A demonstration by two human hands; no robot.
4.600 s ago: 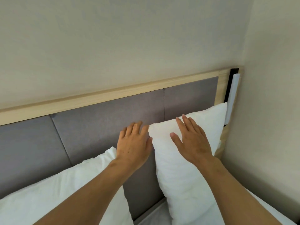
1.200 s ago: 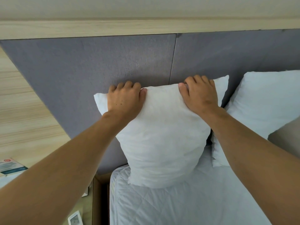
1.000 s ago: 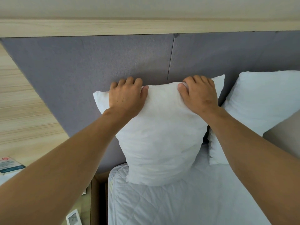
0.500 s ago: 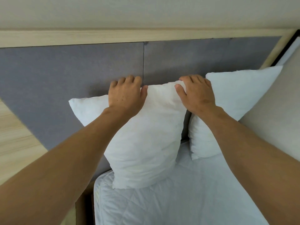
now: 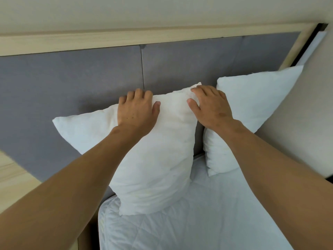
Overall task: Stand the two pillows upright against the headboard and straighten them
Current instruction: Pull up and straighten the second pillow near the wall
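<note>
Two white pillows stand on end against the grey padded headboard (image 5: 75,78). The left pillow (image 5: 155,168) leans tilted, its top edge sloping down to the left. My left hand (image 5: 137,110) grips that top edge, fingers curled over the back. My right hand (image 5: 210,107) holds the pillow's upper right corner, thumb in front. The right pillow (image 5: 252,105) stands beside it near the side wall, partly hidden behind my right forearm. A narrow gap shows between the two pillows.
The white quilted mattress (image 5: 198,222) lies below. A pale wooden rail (image 5: 126,39) tops the headboard. A light wooden panel (image 5: 12,177) sits at the left, and a beige side wall (image 5: 306,123) closes the right.
The view has swung so both pillows sit further right. My hands keep their hold on the left pillow's top edge, which has shifted closer to the right pillow.
</note>
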